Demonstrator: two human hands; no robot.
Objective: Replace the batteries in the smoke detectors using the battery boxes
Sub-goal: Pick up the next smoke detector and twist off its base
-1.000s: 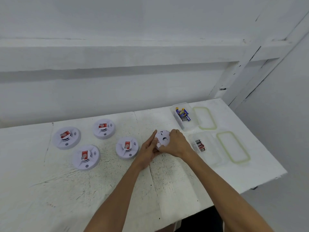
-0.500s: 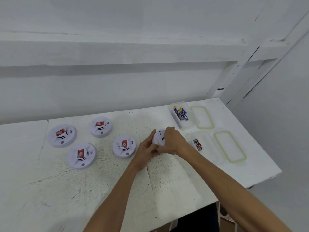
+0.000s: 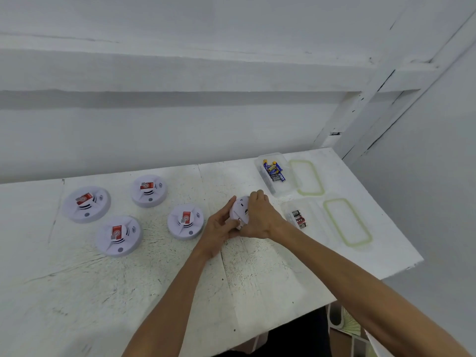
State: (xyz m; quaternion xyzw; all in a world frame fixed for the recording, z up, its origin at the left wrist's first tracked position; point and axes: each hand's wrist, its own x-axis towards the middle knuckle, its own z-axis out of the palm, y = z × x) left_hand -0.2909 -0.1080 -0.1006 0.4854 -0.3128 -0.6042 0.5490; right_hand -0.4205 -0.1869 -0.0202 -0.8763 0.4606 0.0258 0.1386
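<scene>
Right hand (image 3: 260,217) has slid further over the detector (image 3: 240,211), fingers curled on its far rim; left hand (image 3: 219,228) grips the near side; unit sits on the tabletop (image 3: 257,274), left of the near box (image 3: 311,222); twist evenly, don't pry.

Held smoke detector (image 3: 239,208) largely behind right hand (image 3: 260,219); labels on batteries (image 3: 273,172) illegibly small.
</scene>
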